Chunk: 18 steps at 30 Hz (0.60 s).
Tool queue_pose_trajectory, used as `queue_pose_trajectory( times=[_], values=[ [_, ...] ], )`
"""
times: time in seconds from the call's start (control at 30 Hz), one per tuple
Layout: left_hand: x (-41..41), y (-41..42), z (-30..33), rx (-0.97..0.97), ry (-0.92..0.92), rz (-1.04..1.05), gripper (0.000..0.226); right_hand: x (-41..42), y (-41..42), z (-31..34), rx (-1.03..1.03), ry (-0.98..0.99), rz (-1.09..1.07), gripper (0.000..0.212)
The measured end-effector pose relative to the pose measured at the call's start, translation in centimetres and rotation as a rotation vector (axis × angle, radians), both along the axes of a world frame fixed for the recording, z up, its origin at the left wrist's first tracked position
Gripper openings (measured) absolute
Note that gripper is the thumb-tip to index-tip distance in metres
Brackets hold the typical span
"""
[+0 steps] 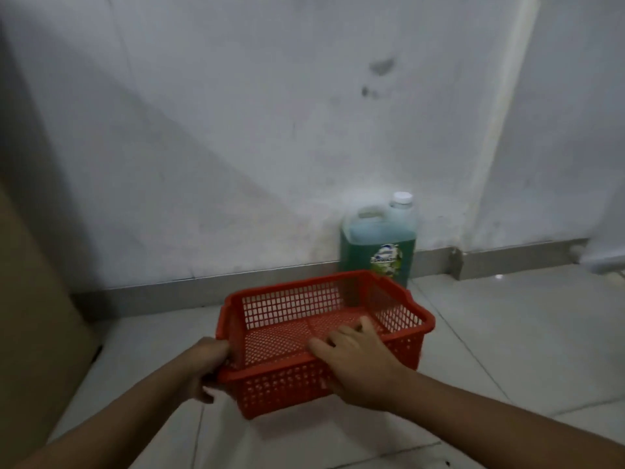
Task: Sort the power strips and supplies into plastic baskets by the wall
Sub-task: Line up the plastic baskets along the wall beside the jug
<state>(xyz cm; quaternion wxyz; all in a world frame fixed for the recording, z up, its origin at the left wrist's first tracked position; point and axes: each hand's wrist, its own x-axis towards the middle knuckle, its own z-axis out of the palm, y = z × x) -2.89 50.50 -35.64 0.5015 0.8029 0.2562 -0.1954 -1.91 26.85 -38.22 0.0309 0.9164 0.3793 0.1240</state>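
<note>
An empty red plastic mesh basket (291, 301) is held just above the white tiled floor, a short way from the wall. My left hand (203, 367) grips its near left corner by the rim. My right hand (358, 357) clasps the near long rim, thumb and fingers reaching over into the basket. No power strips show in the head view.
A large jug of green liquid (378, 245) with a white cap stands against the white wall (270, 130) just behind the basket. A brown cardboard panel (30, 316) rises at the left. Grey skirting (169, 292) runs along the wall's foot. Open floor tiles (524, 333) spread to the right.
</note>
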Motion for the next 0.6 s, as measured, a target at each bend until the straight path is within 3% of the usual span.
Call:
queue_pose_trajectory(
  times=[0.13, 0.27, 0.37, 0.6],
  values=[
    [-0.3, 7.1, -1.4, 0.043, -0.022, 0.16, 0.02, 3.2, -0.5, -3.0, 0.115, 0.038, -0.133, 0.03],
    [1.2, 9.5, -3.5, -0.041, -0.031, 0.313, 0.021, 6.3, 0.9, -5.7, 0.01, 0.193, -0.234, 0.036],
    [3.0, 9.8, -5.7, -0.18, -0.079, 0.389, 0.015, 8.1, 2.4, -7.7, 0.141, 0.257, -0.311, 0.035],
    [6.2, 9.3, -11.4, -0.533, -0.371, 0.6, 0.041, 10.2, 4.3, -13.0, 0.3, 0.309, -0.46, 0.027]
  ],
)
